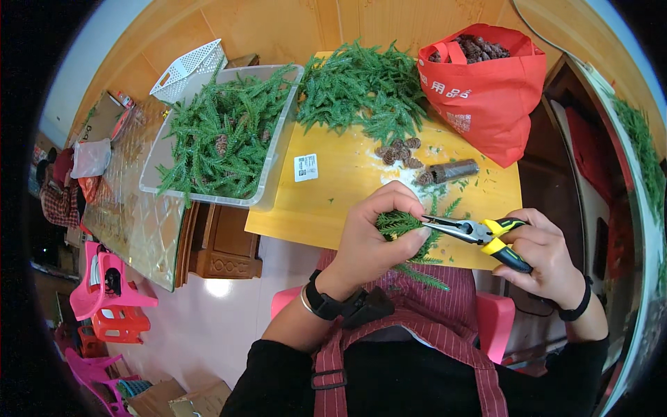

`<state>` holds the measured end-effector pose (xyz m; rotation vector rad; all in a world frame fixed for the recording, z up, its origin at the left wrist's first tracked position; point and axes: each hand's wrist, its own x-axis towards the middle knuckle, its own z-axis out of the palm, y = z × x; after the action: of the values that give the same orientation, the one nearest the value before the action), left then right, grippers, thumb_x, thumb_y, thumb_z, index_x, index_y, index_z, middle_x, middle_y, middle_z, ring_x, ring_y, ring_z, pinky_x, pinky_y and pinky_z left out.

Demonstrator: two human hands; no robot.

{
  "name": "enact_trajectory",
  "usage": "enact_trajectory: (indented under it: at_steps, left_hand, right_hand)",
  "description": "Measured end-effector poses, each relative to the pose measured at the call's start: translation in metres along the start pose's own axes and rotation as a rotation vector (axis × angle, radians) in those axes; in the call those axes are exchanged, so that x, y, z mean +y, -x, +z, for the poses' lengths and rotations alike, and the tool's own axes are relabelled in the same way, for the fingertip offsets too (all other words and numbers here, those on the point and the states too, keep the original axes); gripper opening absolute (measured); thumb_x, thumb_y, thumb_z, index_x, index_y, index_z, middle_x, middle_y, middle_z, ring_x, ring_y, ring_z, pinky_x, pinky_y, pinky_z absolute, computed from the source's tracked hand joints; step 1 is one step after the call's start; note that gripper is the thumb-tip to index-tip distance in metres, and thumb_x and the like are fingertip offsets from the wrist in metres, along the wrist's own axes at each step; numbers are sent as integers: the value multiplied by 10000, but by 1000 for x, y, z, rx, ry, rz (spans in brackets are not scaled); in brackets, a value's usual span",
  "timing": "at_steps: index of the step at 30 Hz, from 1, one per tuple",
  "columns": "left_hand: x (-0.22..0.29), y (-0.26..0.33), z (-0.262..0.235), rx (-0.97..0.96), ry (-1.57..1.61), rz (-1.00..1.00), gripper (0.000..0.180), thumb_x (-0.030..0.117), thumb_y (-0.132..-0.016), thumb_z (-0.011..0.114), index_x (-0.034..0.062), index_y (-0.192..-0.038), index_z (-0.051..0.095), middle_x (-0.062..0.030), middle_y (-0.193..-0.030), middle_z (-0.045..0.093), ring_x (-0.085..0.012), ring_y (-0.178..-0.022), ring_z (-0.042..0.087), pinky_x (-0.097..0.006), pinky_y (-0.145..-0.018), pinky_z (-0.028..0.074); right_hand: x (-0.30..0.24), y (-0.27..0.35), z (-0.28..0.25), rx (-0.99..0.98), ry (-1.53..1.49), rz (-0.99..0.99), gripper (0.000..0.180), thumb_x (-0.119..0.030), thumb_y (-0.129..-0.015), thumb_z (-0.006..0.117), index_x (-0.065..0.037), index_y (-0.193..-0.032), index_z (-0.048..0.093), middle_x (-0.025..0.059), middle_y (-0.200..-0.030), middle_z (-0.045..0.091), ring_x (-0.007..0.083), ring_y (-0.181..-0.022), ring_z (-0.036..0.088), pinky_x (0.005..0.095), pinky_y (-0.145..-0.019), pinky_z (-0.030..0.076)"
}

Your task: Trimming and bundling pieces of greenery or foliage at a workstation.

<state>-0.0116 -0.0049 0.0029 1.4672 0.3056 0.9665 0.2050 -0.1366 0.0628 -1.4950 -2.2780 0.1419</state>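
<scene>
My left hand (pixel 385 240) pinches a green artificial pine sprig (pixel 399 224) close to the table's front edge. Some of its needles stick out past my fingers and hang below the hand. My right hand (pixel 545 254) grips a pair of needle-nose pliers (pixel 479 233) by its yellow and black handles. The plier jaws point left and meet the sprig at my left fingertips; what exactly sits between them is too small to tell. Just beyond my hands lie a few brown pinecones (pixel 399 151) and a dark cylinder (pixel 451 172) on the yellow table (pixel 306 215).
A clear plastic bin (pixel 281 153) of pine sprigs and pinecones stands left. Behind lies a heap of loose sprigs (pixel 361 87). A red bag (pixel 486 104) full of pinecones is at the back right. A white label (pixel 306 167) lies on the table; pink stools (pixel 111 281) stand far left.
</scene>
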Motion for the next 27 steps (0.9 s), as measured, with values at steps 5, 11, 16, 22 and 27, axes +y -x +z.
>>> enact_trajectory:
  at_steps: [5, 11, 16, 22, 27]
  left_hand:
    - [1, 0, 1, -9, 53, -41, 104, 0, -642, 572, 16, -743, 550, -40, -790, 492, -123, -744, 463, -240, -696, 372]
    - [-4, 1, -1, -11, 63, -42, 103, 2, -645, 578, 16, -746, 559, -43, -793, 498, -124, -750, 468, -244, -698, 374]
    - [-5, 2, 0, 24, 89, -60, 107, 4, -649, 590, 18, -753, 565, -46, -800, 499, -128, -761, 474, -247, -706, 375]
    - [-7, 2, 1, 60, 73, -29, 105, 1, -653, 595, 22, -751, 563, -45, -805, 499, -129, -764, 475, -250, -715, 376]
    - [-7, 2, -1, 57, 38, -20, 112, -5, -649, 597, 22, -751, 561, -46, -807, 502, -129, -768, 480, -249, -716, 378]
  right_hand:
    - [0, 1, -1, -4, 24, -19, 330, -302, -677, 713, -16, -698, 550, 104, -718, 556, 329, -808, 552, 389, -717, 463]
    - [1, -1, -4, -75, 79, -46, 327, -286, -678, 719, -21, -666, 528, 109, -624, 508, 325, -738, 546, 383, -685, 456]
    - [-2, -2, -4, -110, 33, 5, 340, -306, -689, 712, -9, -706, 549, 124, -636, 516, 339, -754, 545, 387, -702, 447]
    - [-1, -2, 5, -64, -200, 19, 348, -316, -677, 715, -8, -760, 576, 123, -647, 531, 338, -755, 553, 392, -737, 453]
    - [1, -1, 5, -112, -247, 66, 365, -317, -676, 719, 1, -793, 583, 114, -666, 544, 338, -737, 553, 396, -747, 456]
